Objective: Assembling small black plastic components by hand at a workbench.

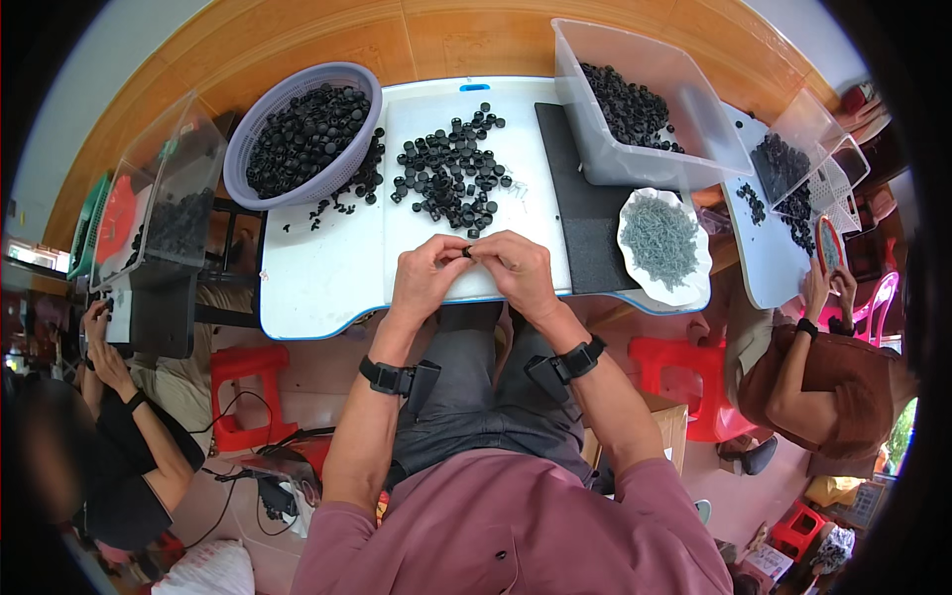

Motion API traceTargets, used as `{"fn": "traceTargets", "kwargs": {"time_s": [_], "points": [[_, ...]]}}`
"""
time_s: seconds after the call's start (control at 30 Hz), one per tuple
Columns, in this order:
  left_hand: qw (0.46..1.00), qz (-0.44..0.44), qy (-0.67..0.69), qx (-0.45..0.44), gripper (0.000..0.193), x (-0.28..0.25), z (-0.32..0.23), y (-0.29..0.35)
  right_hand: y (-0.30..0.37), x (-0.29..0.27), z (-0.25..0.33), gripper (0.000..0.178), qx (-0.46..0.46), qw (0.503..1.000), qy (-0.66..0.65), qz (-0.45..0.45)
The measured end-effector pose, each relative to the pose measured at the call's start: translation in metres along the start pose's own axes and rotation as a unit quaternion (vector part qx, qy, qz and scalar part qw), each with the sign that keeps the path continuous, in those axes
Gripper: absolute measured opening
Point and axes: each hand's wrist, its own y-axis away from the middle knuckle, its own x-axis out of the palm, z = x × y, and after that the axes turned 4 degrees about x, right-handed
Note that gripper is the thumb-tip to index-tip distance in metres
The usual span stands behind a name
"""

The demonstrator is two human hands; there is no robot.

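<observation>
Over the near edge of the white table, my left hand (430, 278) and my right hand (518, 270) meet fingertip to fingertip. Pinched between them is a small black round cap (467, 252), partly covered by the fingers. Both hands are closed on it. Just beyond lies a loose pile of black round caps (451, 169) on the white tabletop. To the right of my right hand, a white scalloped plate (629, 234) holds a heap of thin grey-green pin-like pieces (662, 240); their exact kind is too small to tell.
A lilac basket (234, 164) full of black caps stands back left, with smaller black pieces (332, 203) beside it. A clear plastic bin (635, 169) with more sits back right, near a black mat (585, 223). Co-workers sit left and right, by red stools (243, 397).
</observation>
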Motion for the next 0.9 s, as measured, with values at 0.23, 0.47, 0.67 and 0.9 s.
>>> {"fn": "traceTargets", "kwargs": {"time_s": [0.23, 0.47, 0.67, 0.9], "points": [[1.000, -0.003, 0.019, -0.020, 0.023, 0.007, -0.002, -0.001, 0.001, -0.004, 0.002, 0.012, -0.025, 0.999, 0.033, -0.007], [0.999, 0.030, 0.037, -0.005, 0.027, -0.004, 0.003, -0.002, 0.001, 0.000, 0.006, 0.016, -0.030, 0.999, 0.038, -0.005], [0.978, 0.090, 0.153, -0.112, 0.028, -0.016, 0.000, -0.009, 0.002, 0.003, 0.006, 0.022, -0.040, 0.998, 0.036, -0.013], [0.970, 0.092, 0.182, -0.134, 0.026, -0.019, -0.003, -0.009, 0.006, 0.003, 0.002, 0.022, -0.078, 0.995, 0.064, -0.005]]}}
